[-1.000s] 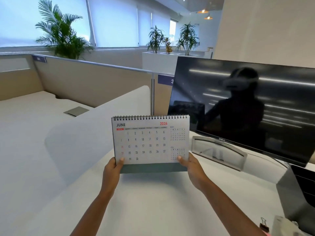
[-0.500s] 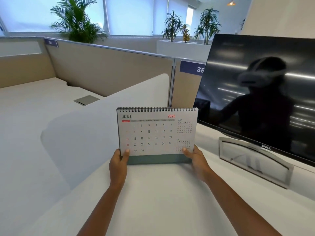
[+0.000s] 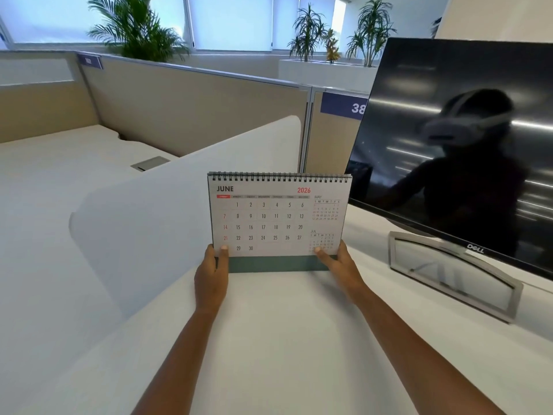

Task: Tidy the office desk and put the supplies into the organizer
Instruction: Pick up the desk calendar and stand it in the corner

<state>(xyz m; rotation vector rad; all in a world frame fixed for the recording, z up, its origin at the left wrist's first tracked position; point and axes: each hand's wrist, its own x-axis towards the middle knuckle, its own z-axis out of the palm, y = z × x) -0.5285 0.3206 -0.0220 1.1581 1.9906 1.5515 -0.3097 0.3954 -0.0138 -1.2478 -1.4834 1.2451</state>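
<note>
A spiral-bound desk calendar [image 3: 278,217] showing June 2026 stands upright on the white desk [image 3: 284,339], its green base at the desk surface. My left hand [image 3: 212,275] grips its lower left corner, thumb on the front page. My right hand [image 3: 339,266] grips the lower right corner the same way. The calendar sits just left of the monitor and in front of the white curved divider. No organizer is in view.
A dark Dell monitor [image 3: 454,151] on a silver stand [image 3: 452,274] fills the right side. A white curved divider [image 3: 185,205] rises left of the calendar. Beige cubicle partitions [image 3: 191,106] run behind, with another desk [image 3: 54,181] at left.
The view has swung left and closer, so the monitor sits farther right and the items at bottom right left the frame. Both hands keep their hold on the calendar, which stays near the divider.
</note>
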